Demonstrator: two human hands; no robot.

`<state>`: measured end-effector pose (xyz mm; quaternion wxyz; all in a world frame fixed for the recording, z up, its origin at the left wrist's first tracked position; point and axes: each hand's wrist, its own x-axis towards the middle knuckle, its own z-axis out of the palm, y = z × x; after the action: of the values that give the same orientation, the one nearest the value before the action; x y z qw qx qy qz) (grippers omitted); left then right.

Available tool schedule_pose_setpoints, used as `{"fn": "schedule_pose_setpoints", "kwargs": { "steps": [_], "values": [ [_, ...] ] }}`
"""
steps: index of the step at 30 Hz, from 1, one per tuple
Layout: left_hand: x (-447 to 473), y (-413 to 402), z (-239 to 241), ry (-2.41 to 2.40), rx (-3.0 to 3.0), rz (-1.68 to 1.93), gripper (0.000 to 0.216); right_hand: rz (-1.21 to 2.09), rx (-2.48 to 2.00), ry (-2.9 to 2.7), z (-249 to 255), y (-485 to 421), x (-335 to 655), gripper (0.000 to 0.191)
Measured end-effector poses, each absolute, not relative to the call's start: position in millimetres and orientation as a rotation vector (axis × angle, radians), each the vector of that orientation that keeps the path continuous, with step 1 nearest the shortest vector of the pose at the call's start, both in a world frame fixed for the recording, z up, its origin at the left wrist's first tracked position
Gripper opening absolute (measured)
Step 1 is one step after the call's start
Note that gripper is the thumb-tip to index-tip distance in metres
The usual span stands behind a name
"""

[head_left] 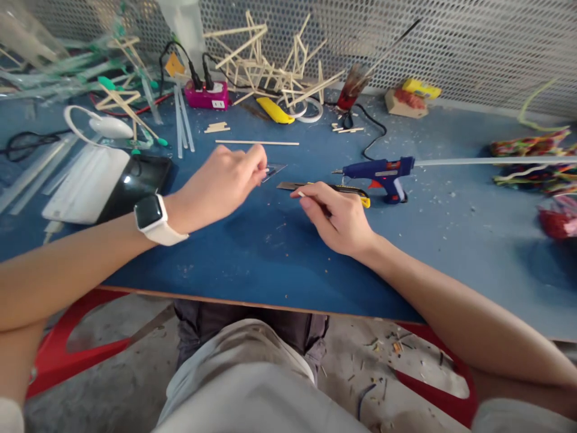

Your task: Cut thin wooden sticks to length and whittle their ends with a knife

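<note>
My left hand [232, 177], with a white watch on its wrist, is closed in a pinch. A tiny pale tip shows at its fingertips; the rest of that piece is hidden. Just beyond those fingers lies a clear set square [276, 172], partly covered. My right hand [336, 216] pinches a short pale stick [302, 194], of which only the end is visible. Behind the right fingers a yellow-and-black utility knife [356, 191] rests on the table with its blade out to the left. A thin wooden stick [256, 142] lies beyond both hands.
A blue glue gun [378, 172] with a long glue stick lies at right. Stick frames [274, 66], a purple power strip [207, 95] and a yellow object [274, 110] line the back. A black phone [135, 183] and white power bank [85, 183] sit at left.
</note>
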<state>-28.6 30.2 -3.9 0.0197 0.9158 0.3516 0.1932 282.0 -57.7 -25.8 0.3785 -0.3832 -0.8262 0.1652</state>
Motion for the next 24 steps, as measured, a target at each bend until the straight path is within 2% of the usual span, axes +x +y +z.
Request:
{"fn": "schedule_pose_setpoints", "kwargs": {
  "steps": [7,10,16,24],
  "values": [
    [-64.4,96.7,44.1,1.518,2.841,0.31,0.044,0.435,-0.953,-2.156,-31.4,-53.6,283.6,0.033],
    [-72.4,115.7,41.7,1.565,2.823,0.133,0.058,0.436,-0.933,-2.174,-33.0,-53.0,284.2,0.034],
    [-77.9,154.9,21.1,1.595,2.791,-0.083,0.059,0.455,-0.938,-2.199,-34.6,-51.8,285.2,0.035],
    [-97.8,151.4,24.6,1.65,2.904,-0.06,0.058,0.445,-0.947,-2.218,-39.0,-50.1,286.7,0.034]
  ]
}}
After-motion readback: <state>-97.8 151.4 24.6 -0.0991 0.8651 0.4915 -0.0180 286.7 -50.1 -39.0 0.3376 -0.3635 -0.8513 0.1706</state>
